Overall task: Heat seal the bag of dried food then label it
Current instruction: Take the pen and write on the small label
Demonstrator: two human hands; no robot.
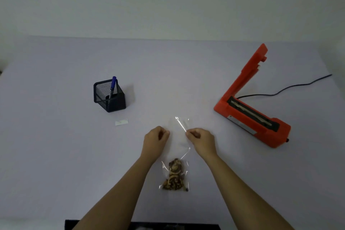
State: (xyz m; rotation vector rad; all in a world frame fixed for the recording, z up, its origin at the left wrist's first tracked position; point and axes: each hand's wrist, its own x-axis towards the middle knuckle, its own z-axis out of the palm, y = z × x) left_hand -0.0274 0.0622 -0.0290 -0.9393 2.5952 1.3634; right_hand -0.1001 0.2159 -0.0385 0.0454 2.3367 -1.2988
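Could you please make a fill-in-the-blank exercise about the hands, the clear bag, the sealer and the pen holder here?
1. The hinged arm of the orange plastic heat sealer stands ____.
2. The left hand and the right hand pinch the transparent plastic bag near its ____ end.
3. The brown dried food lies at the end of the bag ____ to the person.
4. The blue pen stands in a black ____ pen holder.

Missing words: raised; empty; nearest; mesh

Bag point(177, 155) centre; sealer point(252, 115) right; holder point(109, 97) left.
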